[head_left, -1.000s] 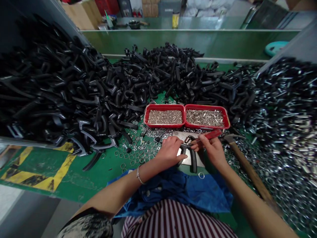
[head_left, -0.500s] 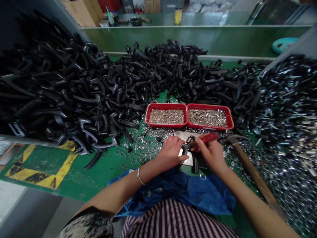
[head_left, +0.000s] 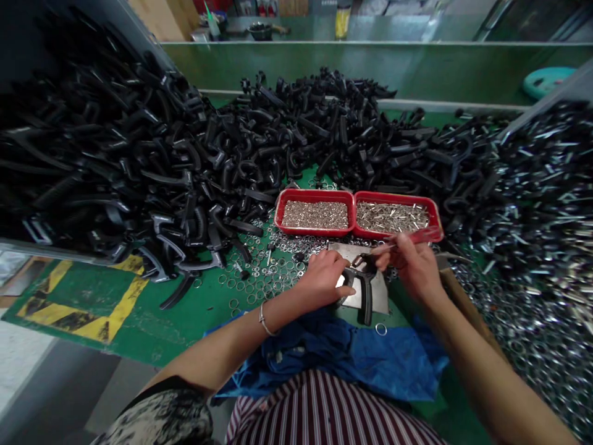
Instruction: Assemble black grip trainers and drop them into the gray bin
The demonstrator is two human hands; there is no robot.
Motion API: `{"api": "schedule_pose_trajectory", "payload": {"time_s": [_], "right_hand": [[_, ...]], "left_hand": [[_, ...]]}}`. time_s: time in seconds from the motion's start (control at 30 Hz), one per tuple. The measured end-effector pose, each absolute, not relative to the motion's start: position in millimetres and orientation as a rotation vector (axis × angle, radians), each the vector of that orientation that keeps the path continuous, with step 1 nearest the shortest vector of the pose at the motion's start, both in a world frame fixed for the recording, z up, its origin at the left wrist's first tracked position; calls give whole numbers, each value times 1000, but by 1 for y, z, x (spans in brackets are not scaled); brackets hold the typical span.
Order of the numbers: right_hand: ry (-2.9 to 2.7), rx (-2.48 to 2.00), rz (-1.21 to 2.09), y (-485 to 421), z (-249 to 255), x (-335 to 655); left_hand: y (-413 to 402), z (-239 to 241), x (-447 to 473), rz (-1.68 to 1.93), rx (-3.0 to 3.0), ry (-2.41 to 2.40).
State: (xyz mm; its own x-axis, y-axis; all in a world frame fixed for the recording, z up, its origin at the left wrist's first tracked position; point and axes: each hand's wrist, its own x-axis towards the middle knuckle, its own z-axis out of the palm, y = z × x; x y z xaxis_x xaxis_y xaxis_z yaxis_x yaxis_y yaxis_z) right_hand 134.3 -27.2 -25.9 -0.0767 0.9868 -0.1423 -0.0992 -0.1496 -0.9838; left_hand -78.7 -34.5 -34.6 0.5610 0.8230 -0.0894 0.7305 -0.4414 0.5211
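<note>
My left hand (head_left: pixel 324 279) is closed on a black handle part (head_left: pixel 365 300), pressing it against a small metal plate (head_left: pixel 380 296). The part's curved legs point toward me, and a shiny clamp-like end lies at its top. In my right hand (head_left: pixel 417 266) is a slim red-handled tool (head_left: pixel 424 235), blurred by motion; its thin end points left toward the top of the part. I cannot tell whether the tip touches it. A hammer (head_left: pixel 467 303) lies partly hidden under my right forearm.
Beyond the plate stand two red trays, the left tray (head_left: pixel 315 232) with tiny metal pieces and the right tray (head_left: pixel 438 216) with pins. Black handles (head_left: pixel 278 136) are heaped behind and left. Metal rings (head_left: pixel 250 287) lie scattered. Blue cloth (head_left: pixel 393 358) hangs at the front edge.
My right hand has moved right and slightly up from the part, and the red-handled tool has swung outward with it. My left hand keeps its hold on the black handle.
</note>
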Motion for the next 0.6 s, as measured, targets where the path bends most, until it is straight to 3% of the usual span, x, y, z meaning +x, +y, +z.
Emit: {"api": "schedule_pose_trajectory", "payload": {"time_s": [0.43, 0.6], "right_hand": [[-1245, -1369, 1263, -52, -36, 133], [-1502, -1517, 1030, -61, -31, 128]], "left_hand": [[-35, -41, -79, 291, 2243, 1247], [-35, -42, -80, 288, 2254, 1234]]}}
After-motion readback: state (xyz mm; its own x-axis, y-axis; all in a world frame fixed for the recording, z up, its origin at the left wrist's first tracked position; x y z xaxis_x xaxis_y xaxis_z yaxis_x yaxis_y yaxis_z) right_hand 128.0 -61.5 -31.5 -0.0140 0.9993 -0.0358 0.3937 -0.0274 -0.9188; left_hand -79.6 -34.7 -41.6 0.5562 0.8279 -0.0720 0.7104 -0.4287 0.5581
